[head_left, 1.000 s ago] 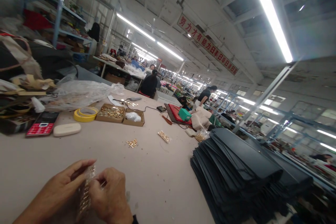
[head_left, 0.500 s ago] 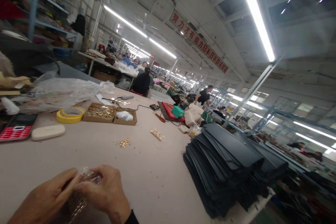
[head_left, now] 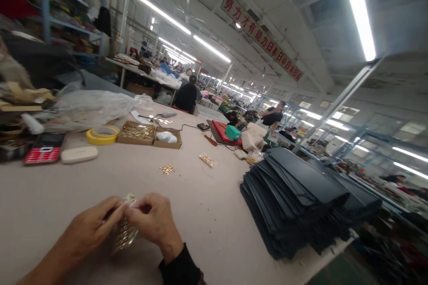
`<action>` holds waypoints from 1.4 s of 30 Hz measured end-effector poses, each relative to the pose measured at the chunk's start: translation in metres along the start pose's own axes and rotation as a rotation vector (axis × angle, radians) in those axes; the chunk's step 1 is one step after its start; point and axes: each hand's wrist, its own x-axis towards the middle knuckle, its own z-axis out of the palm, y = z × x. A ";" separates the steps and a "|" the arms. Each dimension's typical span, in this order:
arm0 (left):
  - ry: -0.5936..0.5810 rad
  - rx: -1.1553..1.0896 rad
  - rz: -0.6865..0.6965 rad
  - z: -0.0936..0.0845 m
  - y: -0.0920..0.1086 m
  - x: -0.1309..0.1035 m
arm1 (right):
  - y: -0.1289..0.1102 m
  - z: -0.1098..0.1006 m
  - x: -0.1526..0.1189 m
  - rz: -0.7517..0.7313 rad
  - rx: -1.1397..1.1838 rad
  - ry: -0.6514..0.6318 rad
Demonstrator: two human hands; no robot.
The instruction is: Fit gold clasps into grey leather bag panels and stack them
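Note:
Both my hands pinch the upper end of a clear plastic bag (head_left: 124,235) filled with small gold-coloured metal pieces. My left hand (head_left: 95,227) grips it from the left, thumb and fingers pressed together. From the right, my right hand (head_left: 154,218) pinches the same end, its fingers bent. The bag hangs tilted just over the table (head_left: 207,213); whether its lower end touches is unclear. Beyond my hands lies a small loose pile of gold pieces (head_left: 166,168). A second small clear bag of gold pieces (head_left: 207,160) lies to its right.
Dark sheets in a tall stack (head_left: 294,191) occupy the table's right side. Farther back are yellow tape (head_left: 103,135), a cardboard box of metal pieces (head_left: 136,133), a white case (head_left: 79,154), a red-keyed device (head_left: 45,148) and a green box (head_left: 233,132). Other people work beyond.
My hands have risen away from the table's near edge with the bag, which now shows more fully between them. The whole view has shifted slightly.

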 end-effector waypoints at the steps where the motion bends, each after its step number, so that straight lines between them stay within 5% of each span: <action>1: -0.051 -0.005 0.024 -0.003 0.006 -0.001 | 0.000 0.000 -0.001 -0.022 -0.073 0.016; 5: -0.022 0.056 0.105 -0.011 0.024 -0.005 | 0.004 0.004 -0.005 -0.090 -0.259 0.033; 14: -0.001 0.060 0.174 -0.013 0.035 -0.012 | 0.011 0.006 -0.010 -0.231 -0.297 -0.013; 27: 0.032 -0.007 0.150 -0.010 0.038 -0.014 | 0.028 0.010 -0.003 0.142 0.064 0.064; 37: 0.060 0.122 -0.005 -0.010 0.026 -0.008 | 0.026 0.018 -0.007 -0.189 -0.241 0.028; 42: 0.051 0.247 -0.007 -0.009 0.031 -0.013 | 0.039 0.009 -0.012 -0.111 -0.302 0.042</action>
